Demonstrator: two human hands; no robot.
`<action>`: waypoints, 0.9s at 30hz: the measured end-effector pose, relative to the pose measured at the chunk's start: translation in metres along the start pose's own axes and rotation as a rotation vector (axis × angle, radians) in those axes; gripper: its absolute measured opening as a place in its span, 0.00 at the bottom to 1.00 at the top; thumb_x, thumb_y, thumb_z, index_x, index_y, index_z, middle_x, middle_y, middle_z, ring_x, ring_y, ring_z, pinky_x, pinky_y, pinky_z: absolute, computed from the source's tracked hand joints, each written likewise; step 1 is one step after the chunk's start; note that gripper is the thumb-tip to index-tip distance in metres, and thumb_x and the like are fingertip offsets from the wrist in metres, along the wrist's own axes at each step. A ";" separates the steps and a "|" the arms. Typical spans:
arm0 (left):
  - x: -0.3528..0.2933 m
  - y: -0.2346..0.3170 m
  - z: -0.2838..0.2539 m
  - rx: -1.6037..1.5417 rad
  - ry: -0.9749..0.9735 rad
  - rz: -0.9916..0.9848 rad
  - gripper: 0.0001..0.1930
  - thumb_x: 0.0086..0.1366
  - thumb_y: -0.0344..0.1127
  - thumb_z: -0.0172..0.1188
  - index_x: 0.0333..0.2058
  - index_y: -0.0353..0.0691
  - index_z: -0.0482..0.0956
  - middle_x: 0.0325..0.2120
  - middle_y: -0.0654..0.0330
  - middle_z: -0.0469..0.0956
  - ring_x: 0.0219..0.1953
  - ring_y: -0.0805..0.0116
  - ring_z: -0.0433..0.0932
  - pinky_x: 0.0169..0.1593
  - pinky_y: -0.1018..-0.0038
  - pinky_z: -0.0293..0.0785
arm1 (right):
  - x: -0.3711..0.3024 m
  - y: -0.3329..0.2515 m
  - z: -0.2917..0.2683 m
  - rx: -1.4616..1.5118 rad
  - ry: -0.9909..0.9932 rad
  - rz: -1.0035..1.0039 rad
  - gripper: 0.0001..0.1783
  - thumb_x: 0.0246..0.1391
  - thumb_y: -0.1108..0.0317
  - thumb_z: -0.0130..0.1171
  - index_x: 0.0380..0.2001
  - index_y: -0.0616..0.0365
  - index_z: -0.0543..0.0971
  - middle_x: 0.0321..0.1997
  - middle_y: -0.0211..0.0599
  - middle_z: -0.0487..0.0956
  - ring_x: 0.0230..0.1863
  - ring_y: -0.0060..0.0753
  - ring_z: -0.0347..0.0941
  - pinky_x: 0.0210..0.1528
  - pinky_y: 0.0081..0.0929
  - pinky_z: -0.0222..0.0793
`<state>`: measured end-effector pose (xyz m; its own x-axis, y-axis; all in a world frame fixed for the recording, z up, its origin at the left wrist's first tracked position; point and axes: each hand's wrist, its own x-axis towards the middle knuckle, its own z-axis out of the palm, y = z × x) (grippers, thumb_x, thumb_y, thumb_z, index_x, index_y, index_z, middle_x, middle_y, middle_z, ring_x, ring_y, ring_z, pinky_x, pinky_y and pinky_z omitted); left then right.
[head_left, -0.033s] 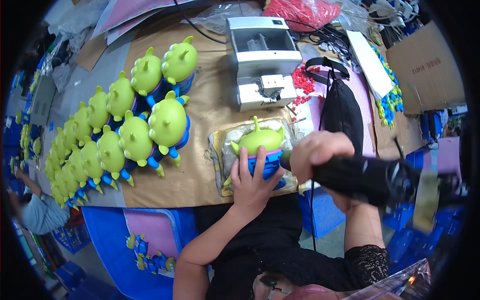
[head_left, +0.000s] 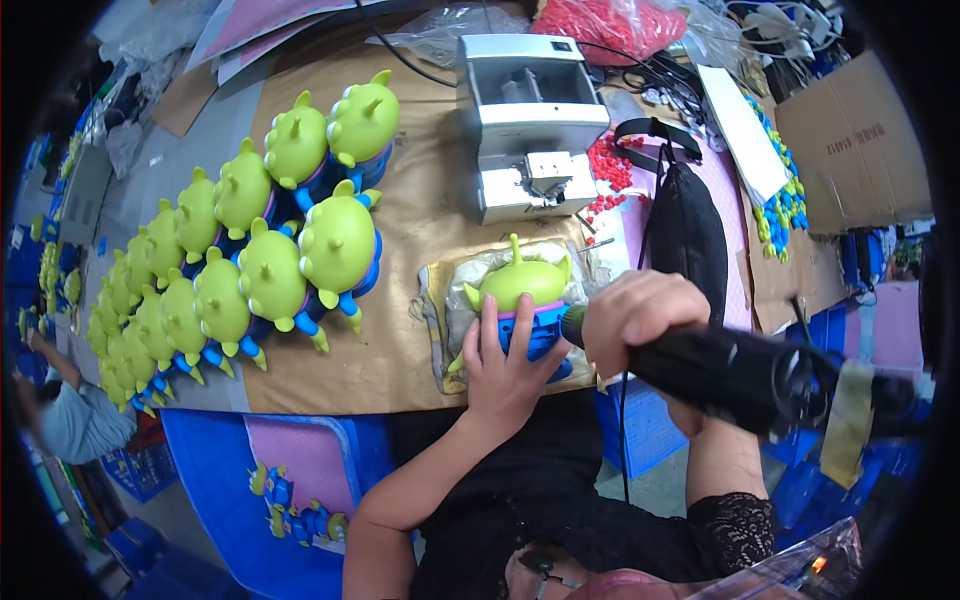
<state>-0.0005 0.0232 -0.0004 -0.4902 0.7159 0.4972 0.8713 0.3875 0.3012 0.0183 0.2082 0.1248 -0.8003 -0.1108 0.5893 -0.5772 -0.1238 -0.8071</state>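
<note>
A green-headed toy figure (head_left: pixel 525 284) with a blue body lies on a padded rest (head_left: pixel 437 325) near the table's front edge, its antenna pointing away from me. My left hand (head_left: pixel 507 378) grips the blue body from the near side, fingers laid over it. My right hand (head_left: pixel 640 318) is closed round the front of a black electric screwdriver (head_left: pixel 720 375), held almost level from the right. The tool's dark green tip meets or nearly meets the right side of the body; my fingers hide the exact contact.
Rows of matching toy figures (head_left: pixel 337 245) stand on the left. Behind the rest is a grey-white machine (head_left: pixel 533 120), with small red parts (head_left: pixel 610 165) and a black pouch (head_left: pixel 690 230) to its right. A blue bin (head_left: pixel 215 500) sits below the table. Another person (head_left: pixel 85 420) works far left.
The screwdriver's rear has dipped slightly, and the tool is less blurred. My left hand stays on the toy figure.
</note>
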 end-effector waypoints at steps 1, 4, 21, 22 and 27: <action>-0.001 -0.001 0.002 0.022 0.023 -0.004 0.20 0.61 0.44 0.59 0.53 0.69 0.71 0.63 0.51 0.64 0.61 0.36 0.65 0.56 0.51 0.61 | 0.002 0.010 -0.004 0.053 -0.074 -0.099 0.19 0.63 0.54 0.57 0.43 0.60 0.70 0.24 0.41 0.78 0.22 0.39 0.76 0.25 0.34 0.73; -0.006 -0.002 0.005 0.041 0.021 -0.015 0.20 0.61 0.44 0.59 0.52 0.68 0.72 0.63 0.51 0.64 0.61 0.37 0.65 0.56 0.52 0.61 | 0.001 0.016 0.001 0.092 -0.065 -0.132 0.21 0.62 0.54 0.58 0.41 0.63 0.72 0.23 0.43 0.78 0.19 0.39 0.76 0.21 0.31 0.73; -0.033 -0.027 -0.024 -0.199 -0.095 -0.152 0.44 0.43 0.40 0.76 0.61 0.57 0.66 0.66 0.43 0.55 0.66 0.37 0.55 0.60 0.47 0.58 | 0.040 -0.010 -0.030 0.125 0.180 -0.062 0.42 0.54 0.32 0.56 0.55 0.58 0.65 0.25 0.37 0.74 0.24 0.34 0.72 0.27 0.31 0.70; -0.041 -0.034 -0.018 -0.213 -0.058 -0.181 0.45 0.45 0.43 0.75 0.63 0.53 0.63 0.65 0.42 0.56 0.66 0.37 0.56 0.60 0.48 0.58 | 0.051 0.000 -0.039 0.021 0.277 -0.055 0.43 0.53 0.31 0.55 0.56 0.58 0.65 0.26 0.37 0.73 0.24 0.33 0.71 0.29 0.32 0.69; -0.067 -0.051 0.012 -0.274 0.127 -0.224 0.47 0.52 0.55 0.70 0.64 0.44 0.57 0.63 0.39 0.60 0.63 0.40 0.63 0.60 0.50 0.59 | 0.103 0.033 -0.066 -0.362 0.493 0.012 0.38 0.58 0.37 0.55 0.53 0.63 0.67 0.28 0.40 0.75 0.26 0.32 0.72 0.33 0.32 0.72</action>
<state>-0.0121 -0.0379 -0.0586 -0.6815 0.5466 0.4865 0.7125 0.3440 0.6116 -0.0936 0.2576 0.1564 -0.7380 0.3703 0.5642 -0.5170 0.2270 -0.8253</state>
